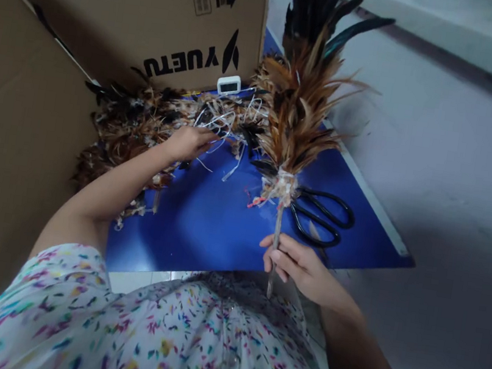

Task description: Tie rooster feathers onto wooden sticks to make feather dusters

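Note:
My right hand (301, 267) is closed around the thin stick handle of a feather duster (298, 124). The duster stands with its brown and black feathers pointing away from me, and white binding shows where the feathers meet the stick. At the tangle of white string (221, 119) on the far side of the table, my left hand (191, 142) has its fingers drawn together on the strands; the fingertips are partly hidden. Black-handled scissors (324, 218) lie just right of the duster's neck, their blades mostly hidden.
Bunches of brown and black feathers (119, 135) are heaped along the left and back of the blue table (203, 221). A small white digital timer (229, 85) stands at the back against a large cardboard box (129, 7). A pale wall (437, 170) borders the right side.

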`<state>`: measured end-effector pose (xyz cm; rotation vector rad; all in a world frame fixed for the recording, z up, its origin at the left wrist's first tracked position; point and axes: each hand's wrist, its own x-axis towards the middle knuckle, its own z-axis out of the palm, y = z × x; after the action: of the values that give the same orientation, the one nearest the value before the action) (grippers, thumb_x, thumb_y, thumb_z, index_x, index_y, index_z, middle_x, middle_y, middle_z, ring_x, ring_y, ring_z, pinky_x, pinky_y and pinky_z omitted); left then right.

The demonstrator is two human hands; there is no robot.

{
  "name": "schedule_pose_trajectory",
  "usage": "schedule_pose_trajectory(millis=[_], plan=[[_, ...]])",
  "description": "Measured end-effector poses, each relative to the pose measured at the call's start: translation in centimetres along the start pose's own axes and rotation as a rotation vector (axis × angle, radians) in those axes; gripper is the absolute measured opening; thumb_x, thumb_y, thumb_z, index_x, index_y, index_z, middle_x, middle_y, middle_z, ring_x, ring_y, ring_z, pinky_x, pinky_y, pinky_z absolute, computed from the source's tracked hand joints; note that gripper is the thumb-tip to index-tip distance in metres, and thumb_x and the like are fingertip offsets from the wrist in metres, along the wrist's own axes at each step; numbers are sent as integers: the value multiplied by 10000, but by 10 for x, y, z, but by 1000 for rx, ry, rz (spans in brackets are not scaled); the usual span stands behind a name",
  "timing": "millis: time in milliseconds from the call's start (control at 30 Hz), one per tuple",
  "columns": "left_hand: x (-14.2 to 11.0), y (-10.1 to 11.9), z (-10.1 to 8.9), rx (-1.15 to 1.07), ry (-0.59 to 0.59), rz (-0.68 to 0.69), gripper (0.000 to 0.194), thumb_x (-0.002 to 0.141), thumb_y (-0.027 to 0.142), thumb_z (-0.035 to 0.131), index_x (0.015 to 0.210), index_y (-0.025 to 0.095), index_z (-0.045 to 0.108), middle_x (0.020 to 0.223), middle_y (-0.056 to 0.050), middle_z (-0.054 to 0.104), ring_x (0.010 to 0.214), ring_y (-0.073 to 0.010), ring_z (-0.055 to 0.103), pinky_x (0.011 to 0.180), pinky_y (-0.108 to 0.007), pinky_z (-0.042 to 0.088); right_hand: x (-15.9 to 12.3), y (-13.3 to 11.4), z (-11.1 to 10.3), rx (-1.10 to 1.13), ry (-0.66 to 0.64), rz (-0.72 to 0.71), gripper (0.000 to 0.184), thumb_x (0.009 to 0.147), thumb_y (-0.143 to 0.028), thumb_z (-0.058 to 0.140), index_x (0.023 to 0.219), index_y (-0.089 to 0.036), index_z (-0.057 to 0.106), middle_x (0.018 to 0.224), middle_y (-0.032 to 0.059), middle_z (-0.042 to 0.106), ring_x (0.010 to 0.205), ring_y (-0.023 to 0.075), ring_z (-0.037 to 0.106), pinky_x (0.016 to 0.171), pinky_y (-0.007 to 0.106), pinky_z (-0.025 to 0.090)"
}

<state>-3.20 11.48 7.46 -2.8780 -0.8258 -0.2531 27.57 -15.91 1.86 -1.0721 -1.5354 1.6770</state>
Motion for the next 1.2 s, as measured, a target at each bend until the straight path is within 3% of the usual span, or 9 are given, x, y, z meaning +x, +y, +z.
schedule_pose_trajectory(millis=[67, 200, 367, 600, 700, 833, 933, 1067, 1200], plan=[[-46, 22, -6, -54, 52, 26, 409, 939, 354, 459, 1255, 153, 623, 1219, -149, 653, 1164, -243, 595, 985, -411, 469, -3, 3, 0, 4, -5, -2, 284, 996, -419, 410, 1133, -184, 491, 805, 2, 590, 563, 64, 429, 546, 231, 385], [-137, 65, -5, -53, -107, 52, 559, 897, 472, 525, 1407, 243, 511, 1538, -136, 390, 1446, -318, 298, 1167, -541, 230, -4, 9, -1, 12, -34, 5, 298, 995, -432, 408, 1155, -192, 483, 802, 0, 587, 569, 70, 438, 548, 234, 388], [-181, 65, 11, -84, -266, -28, 596, 933, 504, 430, 1489, 294, 389, 1589, -111, 298, 1493, -308, 187, 1190, -548, 99, 1, 7, 2, 10, -110, 19, 282, 998, -423, 404, 1145, -197, 485, 803, -2, 595, 568, 72, 430, 552, 235, 386], [-148, -12, 29, -219, -170, -186, 591, 915, 501, 435, 1386, 158, 533, 1515, -202, 399, 1411, -312, 366, 1130, -489, 302, 7, -4, 18, 16, -158, -15, 259, 997, -382, 400, 1100, -169, 505, 788, 12, 614, 552, 71, 435, 545, 237, 381], [-128, -22, 22, -192, -128, -223, 523, 860, 505, 521, 1236, 167, 652, 1384, -206, 546, 1264, -327, 513, 1048, -499, 366, 12, -8, 22, 68, -199, -23, 276, 984, -398, 420, 1088, -157, 503, 774, 11, 616, 531, 66, 440, 520, 229, 363], [-96, 17, 5, -180, 167, -463, 330, 860, 431, 532, 871, 179, 746, 1068, -164, 689, 1056, -292, 598, 991, -481, 381, 30, -13, 25, 156, -257, -2, 312, 959, -435, 457, 1077, -148, 490, 759, 6, 615, 503, 55, 426, 498, 218, 339], [-69, 75, -3, -609, 455, -705, 342, 838, 463, 578, 897, 158, 719, 892, -114, 684, 908, -234, 625, 887, -382, 465, 51, -15, 31, 205, -301, -33, 336, 938, -442, 498, 1082, -138, 496, 756, 7, 623, 496, 49, 437, 492, 212, 334], [-41, 136, -9, -1673, 360, -938, 531, 885, 616, 438, 980, 145, 665, 812, -106, 695, 745, -214, 676, 711, -349, 540, 79, -14, 45, 280, -351, -52, 343, 902, -438, 550, 1064, -139, 500, 734, 0, 632, 492, 48, 459, 487, 206, 333], [-34, 157, -13, -2062, 430, -955, 520, 929, 562, 395, 971, 117, 660, 858, -137, 711, 765, -219, 706, 702, -353, 583, 96, -9, 61, 280, -396, -23, 312, 884, -410, 556, 1041, -145, 504, 710, -4, 642, 475, 48, 454, 470, 200, 327]])
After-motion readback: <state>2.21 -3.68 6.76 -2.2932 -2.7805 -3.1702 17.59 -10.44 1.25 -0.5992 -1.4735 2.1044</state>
